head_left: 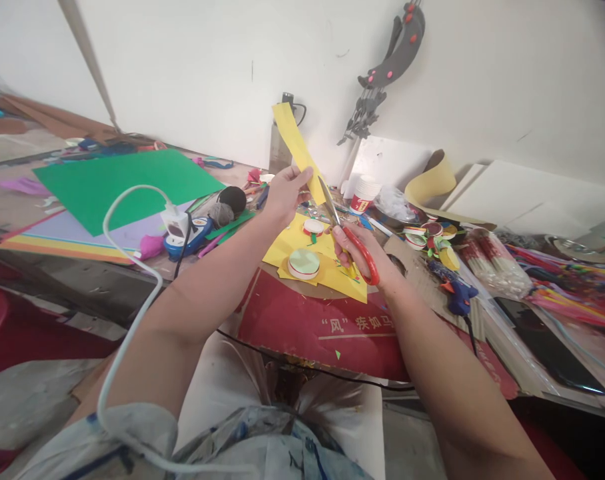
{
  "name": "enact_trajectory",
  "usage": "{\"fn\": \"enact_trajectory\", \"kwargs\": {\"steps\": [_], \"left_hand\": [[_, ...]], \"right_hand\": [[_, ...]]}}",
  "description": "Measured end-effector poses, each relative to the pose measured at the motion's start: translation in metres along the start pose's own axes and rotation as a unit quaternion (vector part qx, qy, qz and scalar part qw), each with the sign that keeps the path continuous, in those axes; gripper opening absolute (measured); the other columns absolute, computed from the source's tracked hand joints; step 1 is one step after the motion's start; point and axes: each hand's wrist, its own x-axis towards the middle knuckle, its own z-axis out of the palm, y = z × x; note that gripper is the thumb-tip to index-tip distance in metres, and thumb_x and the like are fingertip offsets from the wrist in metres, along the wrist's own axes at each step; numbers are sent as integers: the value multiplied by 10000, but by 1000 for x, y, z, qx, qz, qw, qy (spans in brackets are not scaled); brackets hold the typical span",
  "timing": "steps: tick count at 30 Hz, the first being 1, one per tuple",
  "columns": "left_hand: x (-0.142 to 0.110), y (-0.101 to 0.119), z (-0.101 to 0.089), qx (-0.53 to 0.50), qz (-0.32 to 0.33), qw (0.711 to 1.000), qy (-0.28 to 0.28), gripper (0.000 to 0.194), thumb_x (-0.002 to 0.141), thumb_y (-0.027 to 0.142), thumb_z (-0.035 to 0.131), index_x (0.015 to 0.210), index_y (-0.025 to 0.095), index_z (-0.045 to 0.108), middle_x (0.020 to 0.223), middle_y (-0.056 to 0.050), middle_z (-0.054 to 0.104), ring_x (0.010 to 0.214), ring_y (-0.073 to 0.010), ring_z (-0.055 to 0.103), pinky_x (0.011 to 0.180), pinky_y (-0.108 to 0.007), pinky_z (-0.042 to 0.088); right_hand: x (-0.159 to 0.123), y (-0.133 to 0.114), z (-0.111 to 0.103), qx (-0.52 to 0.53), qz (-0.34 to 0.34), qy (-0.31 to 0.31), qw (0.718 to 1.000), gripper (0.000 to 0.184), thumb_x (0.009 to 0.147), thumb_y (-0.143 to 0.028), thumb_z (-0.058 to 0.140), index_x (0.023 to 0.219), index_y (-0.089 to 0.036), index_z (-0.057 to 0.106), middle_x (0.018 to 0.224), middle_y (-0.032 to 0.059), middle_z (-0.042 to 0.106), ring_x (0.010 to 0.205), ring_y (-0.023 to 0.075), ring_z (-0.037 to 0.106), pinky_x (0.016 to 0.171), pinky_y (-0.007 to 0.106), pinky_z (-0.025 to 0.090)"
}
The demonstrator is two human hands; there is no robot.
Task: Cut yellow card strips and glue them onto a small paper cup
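Note:
My left hand (286,193) pinches a long strip of yellow paper (295,139), which slants up and to the left. My right hand (361,245) is closed around the red-handled scissors (365,257). The scissor blades point up and left, and they meet the strip's lower end; I cannot tell how far they cut into it. Below my hands, a yellow paper sheet (350,288) lies on a red printed board (282,317). On the yellow paper sit a round white piece with a pale green top (303,263) and a smaller round piece (313,228).
Green card (127,187) lies at left over coloured sheets, near a white plug (176,223) with a cable crossing my left arm. At right are a blue glue gun (460,293), a black phone (547,343) and packaged sticks (492,260). Behind stand paper cups (365,193) and a bottle (278,150).

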Motion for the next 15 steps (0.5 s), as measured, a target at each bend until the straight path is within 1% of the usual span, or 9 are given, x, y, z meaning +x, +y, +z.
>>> {"fn": "enact_trajectory", "kwargs": {"steps": [5,8,10,15], "left_hand": [[0,0,1,2,-2,1000,3,279,915,270,751,747,194,541,747,7,700,648,-68,620,583,-176,461],[1,-1,0,1,2,1000,0,290,913,273,752,737,195,535,733,10,692,643,-68,618,577,-180,463],[2,-2,0,-1,4,1000,-4,301,900,279,767,737,194,529,732,17,687,640,-64,619,575,-177,464],[3,-3,-1,-10,5,1000,-12,296,906,259,755,736,189,524,729,24,681,623,-51,619,567,-170,464]], "right_hand": [[2,4,2,18,10,-1,1000,693,787,-937,531,742,-249,462,603,-36,496,466,104,439,456,277,396],[3,7,3,26,11,2,1000,712,765,-950,540,789,-240,502,612,-39,490,450,99,435,439,270,369],[3,7,3,30,17,2,999,724,758,-949,552,820,-229,531,623,-38,491,454,96,441,437,265,370],[2,4,3,32,22,-1,999,690,800,-906,566,820,-218,538,626,-37,496,457,85,439,441,247,372]]}}
